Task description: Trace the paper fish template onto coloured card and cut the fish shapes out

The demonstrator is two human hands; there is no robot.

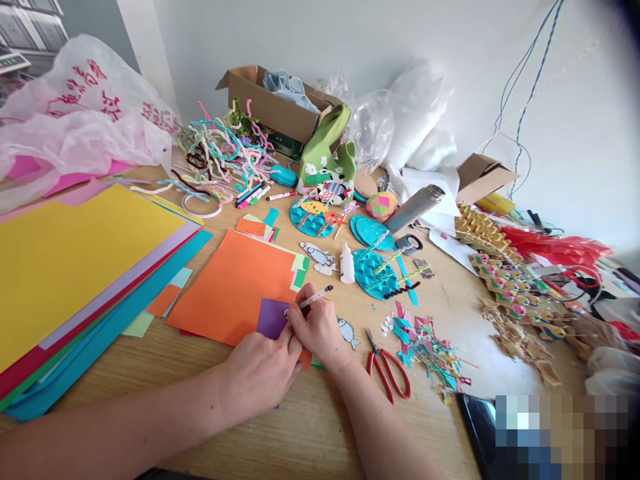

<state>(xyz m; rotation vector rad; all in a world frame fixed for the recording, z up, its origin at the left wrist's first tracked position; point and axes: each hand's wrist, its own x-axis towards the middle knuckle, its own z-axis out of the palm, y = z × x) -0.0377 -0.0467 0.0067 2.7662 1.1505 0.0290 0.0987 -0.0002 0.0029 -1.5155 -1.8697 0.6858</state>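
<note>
My right hand [317,327] is closed around a white marker [316,296], its dark end pointing up to the right. The marker's lower end is hidden by my fingers. Under it lies a piece of purple paper [271,319], on top of orange sheets [235,280]. My left hand [263,363] holds the purple paper down, its fingertips meeting those of my right hand and partly covered. A grey paper fish [346,332] pokes out just right of my right wrist. Red-handled scissors [385,368] rest further right, blades slightly apart.
Large coloured sheets [100,260] are stacked at left. Beyond my hands stand a white glue bottle [347,264], blue paper discs [376,273] and a steel flask [416,208]. Paper scraps [425,347] and a phone [477,427] lie right; pipe cleaners [227,150] and a cardboard box [280,110] behind.
</note>
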